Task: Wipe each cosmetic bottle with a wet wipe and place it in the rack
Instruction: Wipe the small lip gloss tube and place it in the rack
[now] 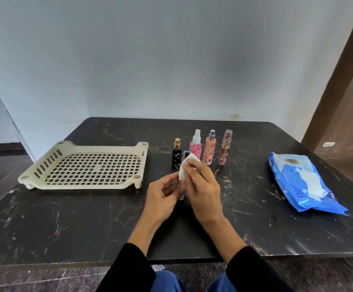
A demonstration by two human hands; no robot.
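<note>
The rack [82, 165] holds nothing; right of it four bottles [210, 148] stand unwiped while the left hand [163, 197] pinches a small bottle [181, 187] and the right hand [203, 192] pinches the wipe [187, 165] around it.

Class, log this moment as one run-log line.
stage: wiping | hands: left hand holds small bottle, right hand rubs white wet wipe | cream plastic rack: no bottles

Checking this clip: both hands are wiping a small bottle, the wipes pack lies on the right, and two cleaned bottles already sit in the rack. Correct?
Not quite. The head view shows the cream rack holding no bottles; four bottles stand on the table beside it. The rest holds: the left hand and right hand work a wet wipe over a small bottle, and the blue wipes pack lies on the right.
</note>
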